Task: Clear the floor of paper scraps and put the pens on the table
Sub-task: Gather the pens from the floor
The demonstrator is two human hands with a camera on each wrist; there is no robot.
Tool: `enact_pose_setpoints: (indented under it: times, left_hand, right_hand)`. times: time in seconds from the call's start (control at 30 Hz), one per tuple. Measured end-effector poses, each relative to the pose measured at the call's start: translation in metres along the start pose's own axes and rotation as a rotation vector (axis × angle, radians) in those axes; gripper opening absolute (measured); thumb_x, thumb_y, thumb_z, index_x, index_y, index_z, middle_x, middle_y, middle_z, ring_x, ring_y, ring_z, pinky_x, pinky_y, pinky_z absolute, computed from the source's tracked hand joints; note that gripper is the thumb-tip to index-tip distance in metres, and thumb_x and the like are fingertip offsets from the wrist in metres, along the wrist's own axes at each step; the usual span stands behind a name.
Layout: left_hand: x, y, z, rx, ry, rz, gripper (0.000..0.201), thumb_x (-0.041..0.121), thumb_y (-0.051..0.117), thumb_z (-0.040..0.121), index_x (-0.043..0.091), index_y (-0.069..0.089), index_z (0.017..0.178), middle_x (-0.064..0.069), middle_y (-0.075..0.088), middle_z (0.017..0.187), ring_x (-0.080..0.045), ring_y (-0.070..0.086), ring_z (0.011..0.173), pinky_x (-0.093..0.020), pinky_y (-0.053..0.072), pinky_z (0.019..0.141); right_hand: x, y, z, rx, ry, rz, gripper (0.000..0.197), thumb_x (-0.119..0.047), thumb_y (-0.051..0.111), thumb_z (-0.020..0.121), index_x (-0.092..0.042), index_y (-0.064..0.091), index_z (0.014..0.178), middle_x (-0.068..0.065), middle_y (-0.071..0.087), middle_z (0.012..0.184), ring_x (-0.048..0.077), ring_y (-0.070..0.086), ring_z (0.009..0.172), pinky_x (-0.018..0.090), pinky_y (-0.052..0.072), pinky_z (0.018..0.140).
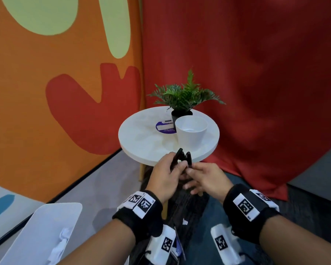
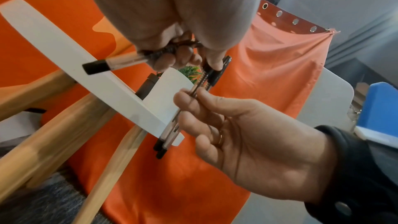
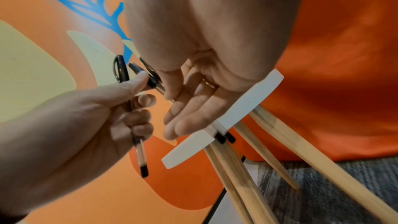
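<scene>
Both hands meet just in front of the small round white table (image 1: 141, 138). My left hand (image 1: 177, 166) grips one clear pen with a black cap (image 3: 140, 152), its fingers curled round the barrel (image 2: 120, 61). My right hand (image 1: 191, 170) pinches two more black-capped pens (image 2: 168, 135) between thumb and forefinger, with its other fingers (image 3: 183, 125) held straight. The black caps (image 1: 182, 156) stick up close together over the table's near edge. No paper scraps on the floor are visible.
On the table stand a white cup (image 1: 190, 132), a potted green plant (image 1: 182, 96) and a round purple label (image 1: 164, 128). A white bin (image 1: 46, 232) holding crumpled paper (image 1: 63, 236) sits at lower left. Wooden table legs (image 3: 280, 142) splay below; a red curtain (image 1: 256, 92) hangs behind.
</scene>
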State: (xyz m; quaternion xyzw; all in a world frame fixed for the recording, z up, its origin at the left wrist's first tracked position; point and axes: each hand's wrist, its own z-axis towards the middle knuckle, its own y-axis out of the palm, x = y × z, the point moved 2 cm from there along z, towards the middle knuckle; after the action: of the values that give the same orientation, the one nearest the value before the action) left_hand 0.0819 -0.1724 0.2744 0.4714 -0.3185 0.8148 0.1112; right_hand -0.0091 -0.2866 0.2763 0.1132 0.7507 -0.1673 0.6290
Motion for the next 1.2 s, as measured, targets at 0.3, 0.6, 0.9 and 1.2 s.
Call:
enact_pose_setpoints:
  times: [0.3, 0.6, 0.9, 1.2]
  left_hand:
    - [0.045, -0.025, 0.071, 0.053, 0.077, 0.034, 0.014, 0.031, 0.058, 0.094, 0.02, 0.065, 0.098, 0.01, 0.067, 0.087, -0.011, 0.062, 0.087, -0.03, 0.049, 0.077]
    - [0.078, -0.032, 0.158, 0.162, 0.005, 0.193, 0.017, 0.028, 0.066, 0.09, 0.019, 0.058, 0.078, 0.007, 0.054, 0.066, -0.014, 0.047, 0.063, -0.024, 0.032, 0.053]
    - [0.042, -0.008, 0.182, 0.098, -0.184, 0.367, 0.046, 0.035, 0.066, 0.089, -0.003, 0.061, 0.115, -0.02, 0.068, 0.107, -0.036, 0.063, 0.099, -0.034, 0.048, 0.071]
    - [0.026, 0.006, 0.191, -0.009, -0.262, 0.419, 0.032, 0.034, 0.074, 0.082, 0.005, 0.064, 0.088, -0.011, 0.061, 0.073, -0.035, 0.058, 0.072, -0.026, 0.032, 0.049]
  right_hand:
    - [-0.068, -0.026, 0.025, 0.249, -0.386, -0.375, 0.019, -0.024, 0.058, 0.095, -0.026, 0.07, 0.08, -0.009, 0.054, 0.063, 0.002, 0.048, 0.053, 0.021, 0.043, 0.059]
    - [-0.112, -0.069, 0.078, 0.638, -0.514, -0.452, 0.014, -0.018, 0.057, 0.093, -0.024, 0.066, 0.102, -0.014, 0.064, 0.085, 0.009, 0.06, 0.085, 0.024, 0.046, 0.078]
    - [-0.092, -0.065, 0.129, 0.497, -0.122, -0.866, 0.017, -0.032, 0.064, 0.088, -0.025, 0.064, 0.103, 0.006, 0.069, 0.099, 0.028, 0.064, 0.091, 0.035, 0.053, 0.077]
    - [-0.089, -0.055, 0.143, 0.452, -0.08, -0.985, 0.029, -0.037, 0.063, 0.089, -0.02, 0.063, 0.112, 0.008, 0.065, 0.107, 0.03, 0.061, 0.1, 0.036, 0.052, 0.084]
